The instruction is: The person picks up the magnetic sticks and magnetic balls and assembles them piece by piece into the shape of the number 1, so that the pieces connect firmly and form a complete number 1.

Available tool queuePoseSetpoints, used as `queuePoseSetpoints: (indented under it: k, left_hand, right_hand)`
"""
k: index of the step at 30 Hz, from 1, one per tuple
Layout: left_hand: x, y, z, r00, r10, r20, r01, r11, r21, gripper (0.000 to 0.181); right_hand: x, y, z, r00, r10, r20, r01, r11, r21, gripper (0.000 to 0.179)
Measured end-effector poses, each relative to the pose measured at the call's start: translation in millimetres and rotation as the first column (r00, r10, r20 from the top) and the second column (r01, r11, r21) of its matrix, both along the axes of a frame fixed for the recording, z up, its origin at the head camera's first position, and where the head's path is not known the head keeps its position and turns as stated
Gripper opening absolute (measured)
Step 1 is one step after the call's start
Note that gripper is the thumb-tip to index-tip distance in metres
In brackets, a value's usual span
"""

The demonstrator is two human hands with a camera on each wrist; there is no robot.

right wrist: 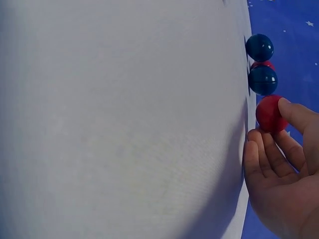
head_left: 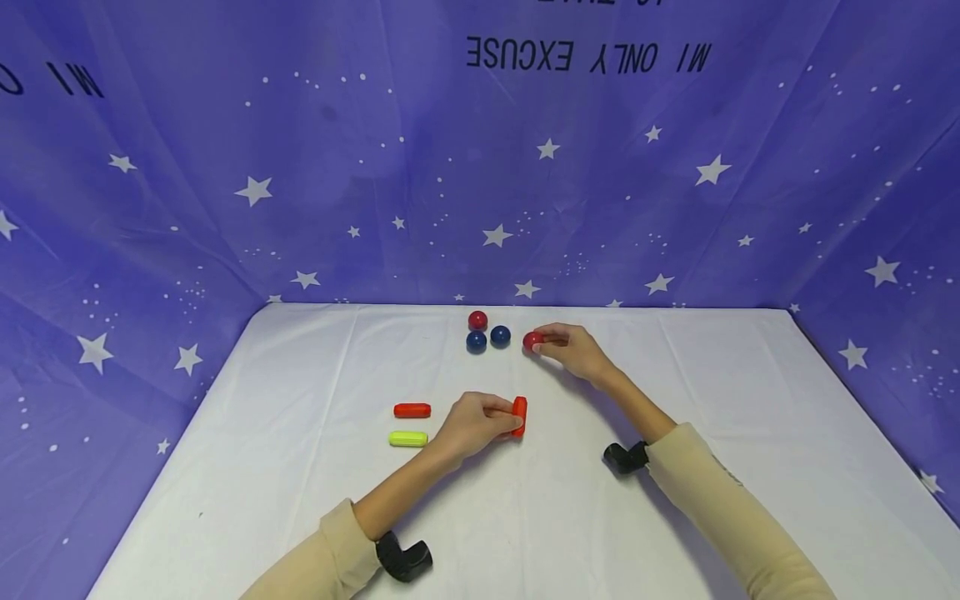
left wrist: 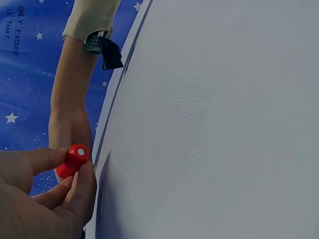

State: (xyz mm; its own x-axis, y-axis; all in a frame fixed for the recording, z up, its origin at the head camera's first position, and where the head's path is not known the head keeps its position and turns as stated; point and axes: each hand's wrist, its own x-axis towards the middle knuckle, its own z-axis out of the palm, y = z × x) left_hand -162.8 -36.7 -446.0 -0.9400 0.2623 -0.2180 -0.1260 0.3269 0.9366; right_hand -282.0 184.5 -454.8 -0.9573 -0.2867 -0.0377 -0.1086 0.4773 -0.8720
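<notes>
Against the starry blue backdrop, on the white bench (head_left: 300, 500), we pinch a red peg (head_left: 519, 416) in our left hand's (head_left: 472, 425) fingers and a red ball (head_left: 532, 340) at our right hand's (head_left: 573, 350) fingertips; both look light, hard, smooth plastic, so we'd grip their middles.

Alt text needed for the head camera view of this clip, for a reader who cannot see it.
On a white table, the left hand pinches a red cylinder while the right hand holds a red ball near another red ball and two blue balls. A red capsule and a yellow-green capsule lie left.
</notes>
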Motion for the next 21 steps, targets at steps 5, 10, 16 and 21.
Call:
queuePoseSetpoints:
  k: [5,10,16,21]
  left_hand:
    - [-2.8,3.7,-0.5,1.000,0.017,-0.001,-0.017,1.000,0.008,0.023]
    - [-6.6,6.5,-0.6,0.999,0.032,0.022,-0.033,0.999,0.025,0.022]
    - [-9.7,8.4,-3.3,0.999,0.045,0.030,-0.047,0.997,0.056,0.022]
    - [-14.0,9.8,-6.4,0.997,0.066,0.030,-0.068,0.993,0.093,0.020]
  right_hand:
    - [3.9,-1,2.5,1.000,0.014,0.006,-0.014,1.000,-0.025,0.039]
    - [7.7,-1,4.9,0.999,0.017,0.027,-0.016,1.000,-0.027,0.039]
    - [11.4,1,4.7,0.999,0.036,0.038,-0.035,0.999,-0.020,0.040]
    - [15.5,0,8.0,0.998,0.052,0.048,-0.050,0.998,-0.037,0.041]
